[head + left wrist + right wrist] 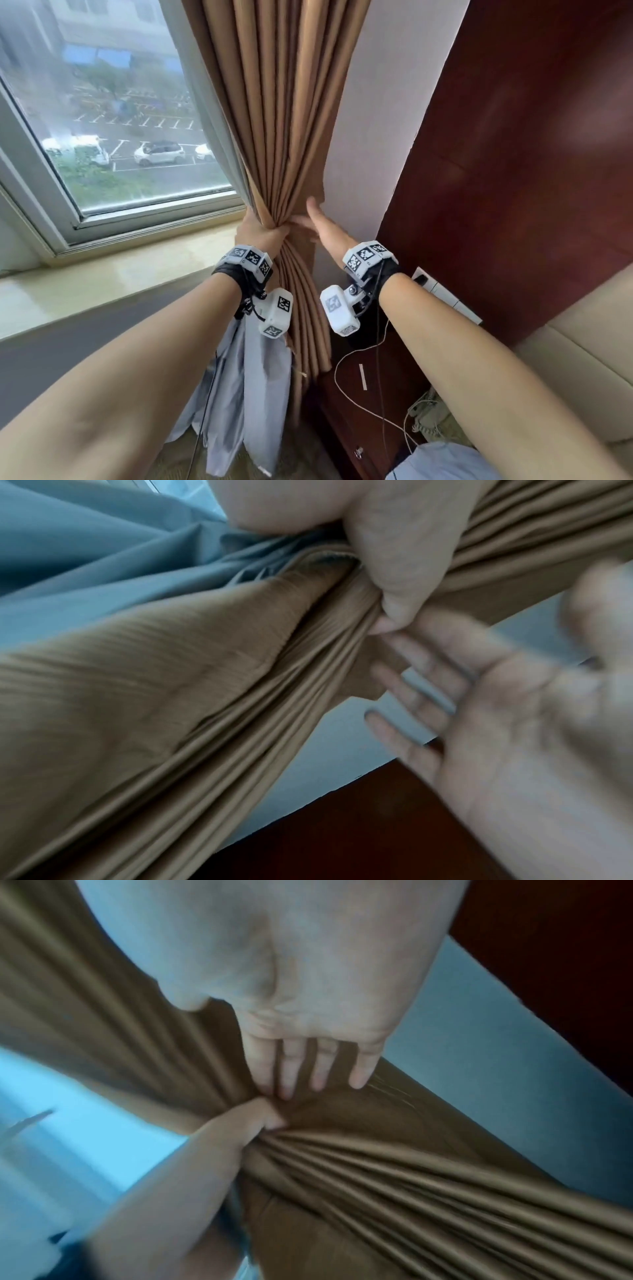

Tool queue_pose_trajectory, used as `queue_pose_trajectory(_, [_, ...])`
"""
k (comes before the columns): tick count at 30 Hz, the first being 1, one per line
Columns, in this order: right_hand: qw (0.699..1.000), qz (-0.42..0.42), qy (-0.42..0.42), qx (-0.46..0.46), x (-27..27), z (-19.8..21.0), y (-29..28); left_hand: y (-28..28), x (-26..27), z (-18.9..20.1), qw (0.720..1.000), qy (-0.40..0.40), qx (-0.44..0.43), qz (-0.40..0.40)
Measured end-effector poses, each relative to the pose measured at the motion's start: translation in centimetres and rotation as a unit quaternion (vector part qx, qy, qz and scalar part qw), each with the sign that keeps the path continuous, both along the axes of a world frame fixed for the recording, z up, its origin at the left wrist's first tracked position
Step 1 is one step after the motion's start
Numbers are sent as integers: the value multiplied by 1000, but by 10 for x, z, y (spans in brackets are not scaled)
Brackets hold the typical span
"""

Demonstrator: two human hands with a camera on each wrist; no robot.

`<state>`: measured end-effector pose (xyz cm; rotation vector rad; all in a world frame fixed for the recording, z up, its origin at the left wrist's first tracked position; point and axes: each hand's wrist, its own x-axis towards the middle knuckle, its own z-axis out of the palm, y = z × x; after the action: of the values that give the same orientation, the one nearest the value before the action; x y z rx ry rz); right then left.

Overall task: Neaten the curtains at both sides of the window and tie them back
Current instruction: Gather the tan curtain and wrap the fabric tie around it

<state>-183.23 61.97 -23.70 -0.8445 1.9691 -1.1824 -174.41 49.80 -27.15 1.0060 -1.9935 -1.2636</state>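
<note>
**Left hand bunches the brown curtain while the right lies flat on it**

Head view: the brown curtain [274,113] hangs at the right side of the window [113,137], against the white wall [376,120]. Just above the window sill [102,274] it is gathered into a narrow waist. The left hand [260,233] wraps around that waist from the left, fingers curled tight about the pleats. The right hand [320,224] meets the fabric from the right, fingers straight and thumb raised, holding nothing. Below the waist the pleats spread again, and a pale grey lining [253,394] hangs on the near left. Dark wood panelling [513,171] stands to the right, with a beige cushion [582,342] at the near right and a thin white cord [359,404] trailing below.

Left wrist view: the left hand [394,561] clenches the curtain [171,710], thumb pressed over the folds; the grey lining [85,547] spills out on the far left. The right hand [496,710], blurred, shows an open palm with fingers spread beside the bunch.

Right wrist view: the right hand [308,988] has its fingers [322,1069] extended, tips resting on the curtain [411,1177]. The left hand [253,1121] grips the gathered point just below them.
</note>
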Motion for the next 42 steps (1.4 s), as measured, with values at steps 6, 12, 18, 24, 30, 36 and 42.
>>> queue_pose_trajectory(6, [986,-159,-42,-28,-46,-10,-14,-7,18,6,999,2,16,-34])
queue_pose_trajectory(12, [987,-141,-50,-52,-93,-3,-48,-20,27,14,992,-4,34,-126])
queue_pose_trajectory(18, [985,-75,-109,-108,-87,1,-82,-40,25,26,985,-21,84,-151])
queue_pose_trajectory(24, [984,-173,28,-36,-105,-5,-64,-56,16,18,990,-4,83,-111])
queue_pose_trajectory(30, [938,-271,211,-36,-72,-7,-49,-59,0,12,997,20,67,-26])
queue_pose_trajectory(36, [934,-157,313,65,-30,-1,-56,-51,-12,5,995,48,67,-61])
queue_pose_trajectory(42, [996,-1,84,8,-8,8,-64,-37,-25,5,986,13,14,-163])
